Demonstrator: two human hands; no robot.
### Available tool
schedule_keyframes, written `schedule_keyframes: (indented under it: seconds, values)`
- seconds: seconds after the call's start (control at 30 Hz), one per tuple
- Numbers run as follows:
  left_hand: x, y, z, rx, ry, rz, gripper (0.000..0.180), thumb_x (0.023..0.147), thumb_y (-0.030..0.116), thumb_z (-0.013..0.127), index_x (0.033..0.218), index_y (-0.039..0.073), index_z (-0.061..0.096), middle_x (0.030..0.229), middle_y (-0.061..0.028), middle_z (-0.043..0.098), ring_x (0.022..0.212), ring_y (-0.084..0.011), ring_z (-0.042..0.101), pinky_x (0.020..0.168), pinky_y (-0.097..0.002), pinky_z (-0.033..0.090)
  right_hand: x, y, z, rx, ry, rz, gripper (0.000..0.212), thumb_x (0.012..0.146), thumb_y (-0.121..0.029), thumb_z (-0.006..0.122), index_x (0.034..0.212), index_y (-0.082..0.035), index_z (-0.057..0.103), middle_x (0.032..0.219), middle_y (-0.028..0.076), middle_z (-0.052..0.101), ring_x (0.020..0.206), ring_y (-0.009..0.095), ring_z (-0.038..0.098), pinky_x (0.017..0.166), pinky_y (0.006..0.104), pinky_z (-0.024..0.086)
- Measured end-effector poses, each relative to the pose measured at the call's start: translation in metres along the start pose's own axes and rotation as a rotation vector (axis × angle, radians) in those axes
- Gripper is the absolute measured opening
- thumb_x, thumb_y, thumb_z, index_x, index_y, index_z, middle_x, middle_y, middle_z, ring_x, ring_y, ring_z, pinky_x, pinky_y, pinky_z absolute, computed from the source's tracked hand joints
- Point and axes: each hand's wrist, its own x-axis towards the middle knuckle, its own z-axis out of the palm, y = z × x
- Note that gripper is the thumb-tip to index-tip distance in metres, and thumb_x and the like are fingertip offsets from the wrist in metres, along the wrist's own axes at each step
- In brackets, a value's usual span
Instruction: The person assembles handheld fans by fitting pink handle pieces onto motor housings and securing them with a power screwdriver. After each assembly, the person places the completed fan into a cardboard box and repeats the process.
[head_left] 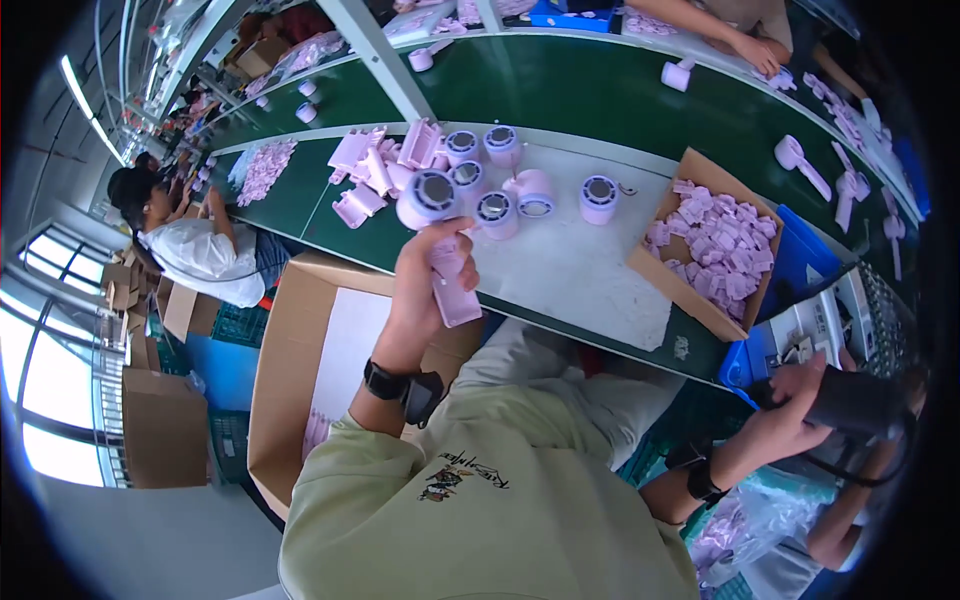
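The green tabletop (325, 228) carries a pale sheet (575, 275) with round lilac heads (599, 199) standing on it, piled pink shells (357, 207) leftward, and a cardboard box (672, 290) toward the right.

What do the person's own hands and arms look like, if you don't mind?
The left hand and right hand wear no gloves. Black straps circle both wrists; a dark block shows on the left one. The short, loose sleeves are pale green.

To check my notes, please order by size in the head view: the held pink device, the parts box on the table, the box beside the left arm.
1. Box beside the left arm
2. Parts box
3. Held pink device
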Motion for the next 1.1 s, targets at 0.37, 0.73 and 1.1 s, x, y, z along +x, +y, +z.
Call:
schedule_keyframes:
  seconds: [0.37, 0.73, 1.1]
  values:
    - [0.028, 0.054, 0.062, -0.035, -0.232, 0.134, 0.024, 0.092, 0.02, 0.052, 0.103, -0.001, 0.057, 0.068, -0.0033, 0.049, 0.044, -0.0115, 0.039, 0.042, -0.0264, 0.031, 0.016, -0.009, 0.009, -0.018, 0.069, 0.032, 0.024, 0.088, -0.003, 0.062, 0.109, 0.004, 0.053, 0.056, -0.001, 0.044, 0.045, 0.007, 0.038, 0.046, 0.0233, 0.033]
    - [0.013, -0.09, 0.06, 0.259, -0.665, -0.766, 0.019, 0.09, 0.017, 0.052, 0.096, -0.001, 0.058, 0.063, -0.0057, 0.052, 0.049, -0.014, 0.05, 0.046, -0.0264, 0.039, 0.032, -0.008, -0.006, -0.025, 0.3, -0.454, 0.023, 0.086, 0.004, 0.059, 0.107, 0.007, 0.05, 0.053, 0.001, 0.049, 0.044, 0.008, 0.046, 0.047, 0.0217, 0.036]
    - [0.034, -0.106, 0.056, 0.424, -1.065, -1.02, 0.018, 0.094, 0.016, 0.054, 0.1, 0.0, 0.059, 0.07, -0.0039, 0.059, 0.054, -0.0112, 0.056, 0.049, -0.0236, 0.042, 0.051, 0.02, 0.017, -0.37, 0.326, -0.244, 0.023, 0.088, 0.004, 0.056, 0.109, 0.002, 0.048, 0.057, 0.001, 0.044, 0.043, 0.009, 0.04, 0.044, 0.0237, 0.034]
